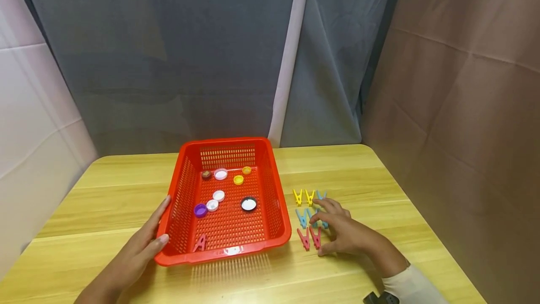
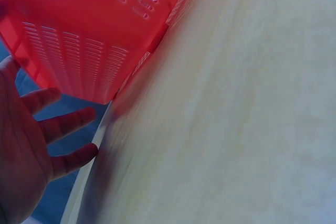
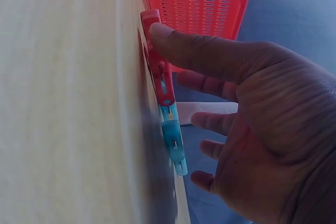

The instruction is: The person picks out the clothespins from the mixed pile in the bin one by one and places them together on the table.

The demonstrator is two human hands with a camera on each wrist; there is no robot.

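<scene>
A red plastic basket (image 1: 229, 250) stands on the table with its front left corner beside my left hand (image 1: 139, 247). The left fingers are spread and fairly straight along its left rim, the thumb at the corner. My right hand (image 1: 343, 231) hovers with parted fingers over rows of clothespins. In the right wrist view its thumb overlaps a red clothespin (image 3: 157, 61); I cannot tell whether they touch. Beyond that lies a blue clothespin (image 3: 174, 142). Two yellow clothespins (image 1: 298, 197) form the far row, next to a blue one partly hidden by the fingers.
Inside the basket lie one red clothespin (image 1: 200, 242) and several bottle caps, among them a purple cap (image 1: 200, 210), a black-rimmed cap (image 1: 249, 204) and a yellow cap (image 1: 238, 180). Grey curtains (image 1: 190, 60) hang behind the wooden table (image 1: 105, 191); a brown cloth (image 1: 460, 107) hangs at right.
</scene>
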